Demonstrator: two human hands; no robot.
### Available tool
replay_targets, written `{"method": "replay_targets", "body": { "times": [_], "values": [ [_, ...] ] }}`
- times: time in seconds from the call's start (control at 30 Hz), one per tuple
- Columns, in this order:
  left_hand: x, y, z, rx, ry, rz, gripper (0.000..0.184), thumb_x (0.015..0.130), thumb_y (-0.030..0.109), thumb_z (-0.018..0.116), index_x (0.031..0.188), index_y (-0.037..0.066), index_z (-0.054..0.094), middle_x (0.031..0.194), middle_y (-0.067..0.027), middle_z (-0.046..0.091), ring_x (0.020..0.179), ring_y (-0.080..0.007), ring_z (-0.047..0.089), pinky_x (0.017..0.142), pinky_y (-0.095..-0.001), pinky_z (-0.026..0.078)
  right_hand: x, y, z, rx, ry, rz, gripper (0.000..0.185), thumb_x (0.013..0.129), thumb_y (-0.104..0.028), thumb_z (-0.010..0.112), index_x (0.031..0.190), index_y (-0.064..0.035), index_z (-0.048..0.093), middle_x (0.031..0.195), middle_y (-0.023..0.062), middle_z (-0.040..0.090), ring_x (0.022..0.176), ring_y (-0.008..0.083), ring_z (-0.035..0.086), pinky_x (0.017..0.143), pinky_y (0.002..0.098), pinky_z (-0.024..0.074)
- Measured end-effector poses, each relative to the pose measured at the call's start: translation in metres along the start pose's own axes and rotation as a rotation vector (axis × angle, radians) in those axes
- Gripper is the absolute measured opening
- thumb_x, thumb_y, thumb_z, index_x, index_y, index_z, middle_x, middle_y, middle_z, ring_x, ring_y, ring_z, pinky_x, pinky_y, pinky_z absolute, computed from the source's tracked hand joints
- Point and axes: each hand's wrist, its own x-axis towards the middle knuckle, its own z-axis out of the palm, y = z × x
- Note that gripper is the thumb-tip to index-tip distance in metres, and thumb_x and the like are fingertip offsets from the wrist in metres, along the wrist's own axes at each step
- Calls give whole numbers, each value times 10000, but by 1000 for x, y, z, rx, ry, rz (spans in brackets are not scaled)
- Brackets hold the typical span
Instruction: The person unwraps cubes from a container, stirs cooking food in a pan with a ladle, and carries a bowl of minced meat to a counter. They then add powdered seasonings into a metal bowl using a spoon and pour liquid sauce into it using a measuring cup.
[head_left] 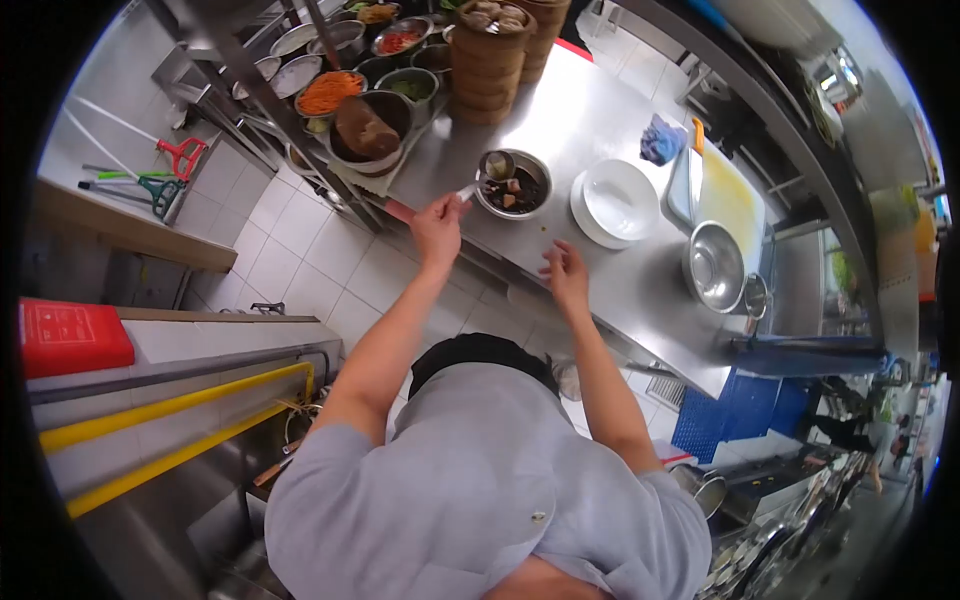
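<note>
My left hand (437,232) is closed around the pale handle end of a ladle (498,166). The ladle's round head hangs over the far left side of a metal bowl (548,190), which holds dark liquid with a few light chunks. Near the table's front edge, my right hand (566,275) is held with fingers apart and slightly bent, and nothing shows in it. To the right of the metal bowl, white bowls (618,203) appear stacked on the steel table (590,120).
Bamboo steamers (487,75) stand at the back, beside several metal bowls of cut food, including shredded carrot (330,92). Rightward lie a crumpled blue cloth (660,140), a knife (696,165) on a cutting board (735,195), and an empty steel bowl (714,266). A shelf frame (790,130) overhangs the right.
</note>
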Motion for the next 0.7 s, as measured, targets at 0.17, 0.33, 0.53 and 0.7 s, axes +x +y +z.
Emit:
{"method": "replay_targets", "body": {
  "times": [0.17,0.33,0.53,0.7],
  "values": [
    [-23,-38,-30,-966,-106,-716,290,949,109,594,1162,-88,573,1051,-183,673,929,-221,673,817,-270,527,87,7,51,180,37,83,296,999,-253,481,1124,14,499,982,152,614,750,240,673,610,319,571],
    [-77,-63,-124,-947,85,-732,278,935,112,614,1151,-58,574,1044,-161,675,974,-219,659,848,-283,521,122,28,71,226,177,-31,245,1003,-205,441,1000,33,501,922,134,586,670,243,676,547,340,585],
    [-115,-123,-249,-801,447,-780,258,926,81,611,1149,-39,560,1062,-157,678,961,-216,666,846,-280,524,147,18,109,187,81,11,222,1000,-210,434,1032,3,489,944,134,624,755,242,686,624,317,552],
    [-90,-149,-303,-784,689,-773,275,927,98,624,1151,-34,535,1123,-180,653,1012,-245,647,873,-288,527,144,-3,162,151,-70,67,232,1006,-234,458,1056,-17,525,989,108,632,749,208,668,640,307,541]
  ]
}}
